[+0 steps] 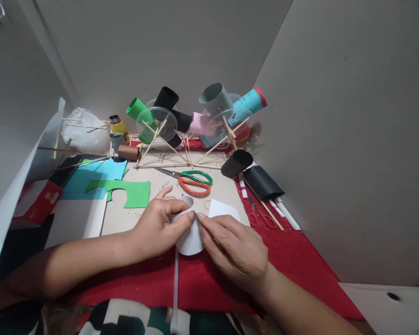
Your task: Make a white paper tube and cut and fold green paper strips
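Observation:
My left hand (160, 225) is wrapped round a white paper tube (190, 237) that lies over the near edge of a beige board (125, 218). My right hand (235, 246) presses its fingertips on the tube's seam from the right, fingers close together. A loose white paper piece (223, 208) lies just behind my right hand. A long white stick (176, 284) runs from under the tube toward me.
Scissors with green and orange handles (192, 180) lie behind the hands. Green (131, 191) and blue (91, 179) paper sheets sit at left. A stick frame carrying coloured paper tubes (192, 125) stands at the back. Black tubes (261, 181) and small red scissors (261, 217) lie right on red cloth (293, 251).

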### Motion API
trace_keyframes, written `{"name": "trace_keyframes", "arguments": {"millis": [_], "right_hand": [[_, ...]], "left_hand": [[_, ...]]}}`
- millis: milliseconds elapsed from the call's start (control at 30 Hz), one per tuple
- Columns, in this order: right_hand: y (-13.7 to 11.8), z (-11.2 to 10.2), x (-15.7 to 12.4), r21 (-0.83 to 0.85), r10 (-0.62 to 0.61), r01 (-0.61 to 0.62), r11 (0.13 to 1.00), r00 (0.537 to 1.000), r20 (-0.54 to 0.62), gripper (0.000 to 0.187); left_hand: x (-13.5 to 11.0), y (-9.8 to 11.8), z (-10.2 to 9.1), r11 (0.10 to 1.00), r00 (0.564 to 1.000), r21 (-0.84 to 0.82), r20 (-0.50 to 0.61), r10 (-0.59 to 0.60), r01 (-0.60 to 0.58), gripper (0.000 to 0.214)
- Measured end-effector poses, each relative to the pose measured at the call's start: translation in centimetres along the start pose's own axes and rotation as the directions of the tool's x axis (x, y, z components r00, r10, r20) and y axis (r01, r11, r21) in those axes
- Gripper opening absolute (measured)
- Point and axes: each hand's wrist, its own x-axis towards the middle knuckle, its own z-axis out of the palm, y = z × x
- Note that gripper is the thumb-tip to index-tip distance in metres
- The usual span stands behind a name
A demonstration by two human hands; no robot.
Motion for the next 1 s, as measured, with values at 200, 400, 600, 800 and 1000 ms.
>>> {"name": "trace_keyframes", "arguments": {"millis": [200,400,600,800,1000], "right_hand": [[-0.2,0.1,0.2,-0.023,-0.022,0.022,0.999,1.0,-0.003,0.049],[-0.1,0.4,0.4,-0.049,-0.049,0.049,0.998,0.999,0.0,0.049],[-0.2,0.2,0.6,0.09,-0.003,0.006,0.996,1.0,-0.031,0.041],[0.5,-0.8,0.4,0.42,0.496,-0.362,0.832,0.824,-0.273,0.016],[1.6,-0.4,1.8,0.7,0.767,-0.642,0.313,0.606,0.213,0.04]], "left_hand": [[0.0,0.0,0.1,1.0,1.0,-0.028,0.003,0.0,0.0,0.033],[0.1,0.2,-0.2,0.987,0.999,-0.156,0.035,-0.041,0.046,0.036],[0.4,-0.2,-0.2,0.969,0.993,-0.218,-0.004,-0.121,0.118,0.031],[1.0,-1.1,-1.3,0.891,0.958,-0.44,-0.188,-0.218,0.116,0.031],[0.8,-1.6,-1.5,0.882,0.931,-0.467,-0.289,-0.223,0.066,0.032]]}}
